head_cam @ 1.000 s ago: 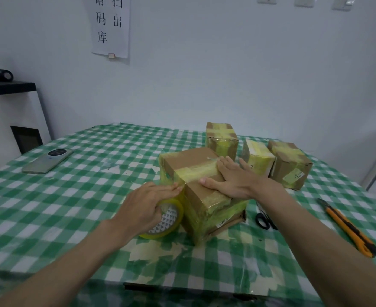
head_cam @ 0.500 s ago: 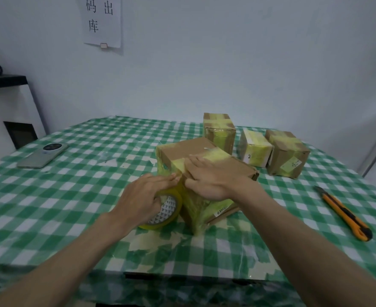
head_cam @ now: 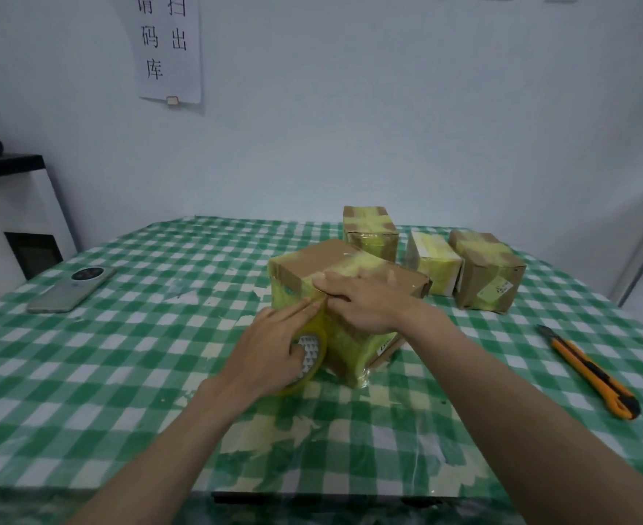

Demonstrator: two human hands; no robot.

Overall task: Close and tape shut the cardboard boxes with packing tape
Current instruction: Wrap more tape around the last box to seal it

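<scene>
Your left hand gripped the roll of packing tape, fingers curled over its rim, and held it against the near left side of the large cardboard box in the middle of the table. The roll stood on edge, its patterned core facing you, touching the box's yellowish taped face. Your right hand lay flat on the box with its fingers straight, pressing a strip of tape along the top near the left corner; it held nothing. The fingertips of both hands were almost meeting at that top edge. The box sat at an angle to you on the green-and-white checked cloth, much of it already wrapped in yellowish tape, and a small white label showed low on its right side. Behind it, toward the wall, stood three smaller boxes, all taped: one just behind the large box, a pale one to its right, and a brown one with a label touching or nearly touching the pale one. An orange utility knife lay well apart on the right of the table, and a phone lay face down on the far left. A paper sign with printed characters hung on the wall above.
</scene>
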